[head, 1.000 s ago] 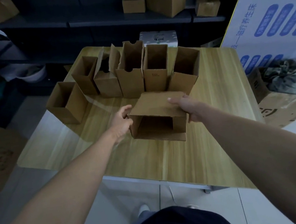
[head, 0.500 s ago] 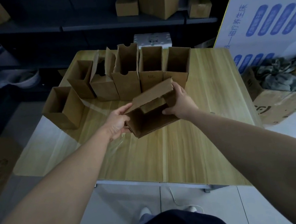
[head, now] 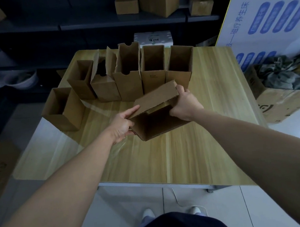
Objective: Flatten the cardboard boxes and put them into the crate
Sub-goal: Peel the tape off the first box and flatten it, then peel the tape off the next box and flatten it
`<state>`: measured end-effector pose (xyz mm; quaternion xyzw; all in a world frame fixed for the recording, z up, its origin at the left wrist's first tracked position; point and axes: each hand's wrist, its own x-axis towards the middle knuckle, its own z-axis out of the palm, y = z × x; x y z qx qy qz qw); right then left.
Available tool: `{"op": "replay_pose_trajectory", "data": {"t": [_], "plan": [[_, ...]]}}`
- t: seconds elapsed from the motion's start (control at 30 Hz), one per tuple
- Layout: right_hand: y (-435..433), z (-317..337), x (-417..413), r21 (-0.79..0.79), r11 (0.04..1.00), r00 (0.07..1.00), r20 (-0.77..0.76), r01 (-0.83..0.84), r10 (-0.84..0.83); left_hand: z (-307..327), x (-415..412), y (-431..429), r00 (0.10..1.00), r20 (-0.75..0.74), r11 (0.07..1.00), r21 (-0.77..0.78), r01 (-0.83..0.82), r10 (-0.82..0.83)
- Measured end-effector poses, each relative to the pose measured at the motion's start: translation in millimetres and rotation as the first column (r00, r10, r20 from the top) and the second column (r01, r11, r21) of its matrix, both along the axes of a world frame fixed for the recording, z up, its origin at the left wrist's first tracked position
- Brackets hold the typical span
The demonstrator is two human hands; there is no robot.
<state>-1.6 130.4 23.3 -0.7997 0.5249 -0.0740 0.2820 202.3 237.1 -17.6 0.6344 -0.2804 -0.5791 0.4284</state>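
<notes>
I hold a brown cardboard box [head: 158, 123] just above the middle of the wooden table [head: 179, 157], its open end facing me and its top panel slanting down toward the left. My left hand [head: 122, 125] grips the box's left edge, thumb on top. My right hand [head: 185, 103] grips its right far corner. Behind it stand several open cardboard boxes [head: 134, 73] in a row, and one more box [head: 62, 107] stands apart at the left. No crate is in view.
A white carton [head: 152, 38] sits behind the table's far edge. Dark shelves [head: 95, 23] with more boxes run along the back. A white printed board [head: 272, 7] leans at the right, above flat cardboard and crumpled cloth [head: 283, 74] on the floor.
The box has been lifted off the table and tilted, its top panel now slanting down to the left. My right hand moved to its far right corner; my left hand shifted along the left edge.
</notes>
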Motion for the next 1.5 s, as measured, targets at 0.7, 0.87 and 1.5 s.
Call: {"op": "replay_pose_trajectory", "data": {"t": [0.7,0.87,1.5], "plan": [[-3,-83,-15,0.355,0.935,0.941,-0.322,0.02,0.102,-69,-18,-24,0.552,0.552,0.777,0.381,0.5,-0.626],[-1,-114,-19,0.391,0.92,0.834,-0.5,-0.022,0.233,-89,-26,-36,0.387,0.575,0.682,0.491,0.542,-0.721],[-83,-68,-54,0.06,0.964,0.952,-0.183,0.261,-0.246,-59,-56,-103,0.64,0.711,0.955,0.171,0.243,-0.29]]}}
